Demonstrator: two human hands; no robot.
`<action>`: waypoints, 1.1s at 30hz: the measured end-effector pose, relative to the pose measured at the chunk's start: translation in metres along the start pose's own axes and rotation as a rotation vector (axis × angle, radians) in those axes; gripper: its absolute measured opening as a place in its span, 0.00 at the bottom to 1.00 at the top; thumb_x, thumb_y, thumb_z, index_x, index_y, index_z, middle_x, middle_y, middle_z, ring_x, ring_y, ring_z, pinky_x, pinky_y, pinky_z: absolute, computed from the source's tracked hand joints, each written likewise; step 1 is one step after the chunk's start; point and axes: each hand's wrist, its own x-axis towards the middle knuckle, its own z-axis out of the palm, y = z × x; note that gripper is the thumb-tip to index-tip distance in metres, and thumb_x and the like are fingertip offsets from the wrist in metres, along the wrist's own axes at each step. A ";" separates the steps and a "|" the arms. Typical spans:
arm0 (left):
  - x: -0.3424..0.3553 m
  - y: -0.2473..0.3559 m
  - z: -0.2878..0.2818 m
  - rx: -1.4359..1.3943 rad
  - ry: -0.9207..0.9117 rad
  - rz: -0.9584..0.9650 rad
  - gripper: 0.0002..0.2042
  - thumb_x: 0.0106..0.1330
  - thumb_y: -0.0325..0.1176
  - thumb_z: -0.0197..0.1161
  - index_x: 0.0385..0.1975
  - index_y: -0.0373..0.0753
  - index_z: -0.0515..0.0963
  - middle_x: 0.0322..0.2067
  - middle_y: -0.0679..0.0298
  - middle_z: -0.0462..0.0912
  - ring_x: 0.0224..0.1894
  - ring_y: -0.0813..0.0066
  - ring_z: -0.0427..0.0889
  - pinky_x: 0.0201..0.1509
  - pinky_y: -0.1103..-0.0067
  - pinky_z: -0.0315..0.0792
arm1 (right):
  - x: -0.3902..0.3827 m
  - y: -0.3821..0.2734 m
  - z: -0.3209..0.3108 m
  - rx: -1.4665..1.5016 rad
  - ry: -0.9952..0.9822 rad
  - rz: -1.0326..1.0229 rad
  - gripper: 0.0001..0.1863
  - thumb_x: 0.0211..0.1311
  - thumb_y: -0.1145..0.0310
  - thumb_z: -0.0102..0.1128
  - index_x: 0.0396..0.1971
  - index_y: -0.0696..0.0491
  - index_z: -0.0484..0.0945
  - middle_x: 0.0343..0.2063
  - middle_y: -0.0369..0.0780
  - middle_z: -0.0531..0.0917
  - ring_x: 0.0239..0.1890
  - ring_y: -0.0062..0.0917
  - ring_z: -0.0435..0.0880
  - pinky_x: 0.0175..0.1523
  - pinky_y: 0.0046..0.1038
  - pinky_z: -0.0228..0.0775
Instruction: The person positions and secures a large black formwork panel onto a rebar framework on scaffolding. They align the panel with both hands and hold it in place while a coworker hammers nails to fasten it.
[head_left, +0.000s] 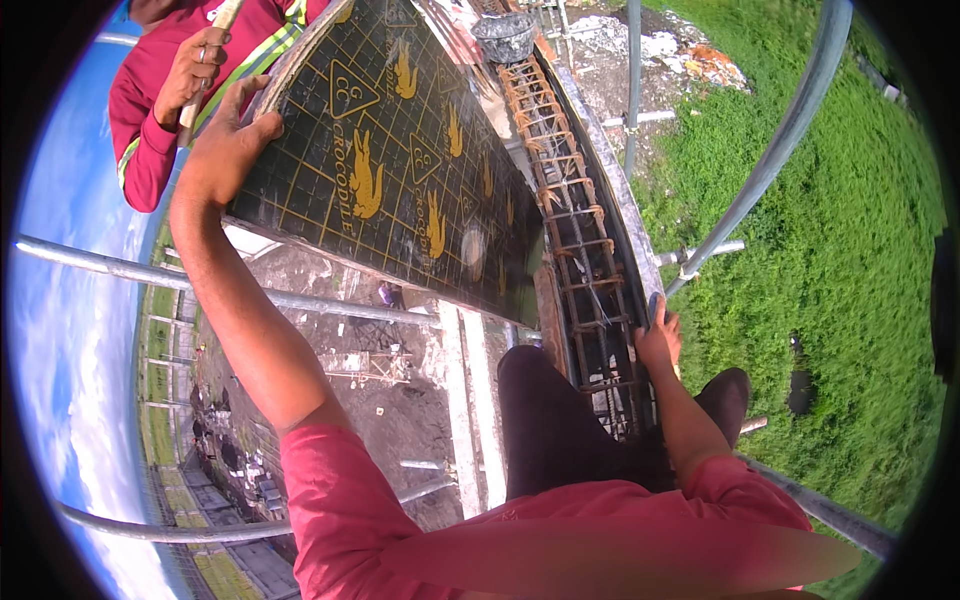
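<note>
My left hand point(228, 145) grips the upper left edge of a large black plywood panel point(300, 190), its fingers over the rim. The panel has a yellow grid and printed figures, and stands tilted beside a long cage of rusty rebar point(575, 215). The cage runs away from me inside a narrow form. Down at the right side of that form, my right hand point(660, 345) is closed by the form's board point(625, 215). A small greyish end pokes out above the fingers; what it belongs to is hidden.
A co-worker's hand point(200, 70), in a maroon sleeve, holds a wooden handle point(212, 60) beyond the panel. Metal scaffold pipes point(780, 140) cross on both sides. A dark bucket point(503, 38) sits at the cage's far end. Ground lies far below left; grass point(800, 280) spreads right.
</note>
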 end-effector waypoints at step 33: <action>-0.051 -0.028 -0.004 -0.017 0.036 -0.043 0.26 0.67 0.40 0.61 0.67 0.44 0.73 0.48 0.48 0.83 0.52 0.60 0.83 0.62 0.69 0.72 | -0.008 0.007 0.011 0.042 0.030 -0.032 0.48 0.56 0.61 0.62 0.78 0.40 0.51 0.60 0.55 0.70 0.62 0.51 0.72 0.64 0.49 0.69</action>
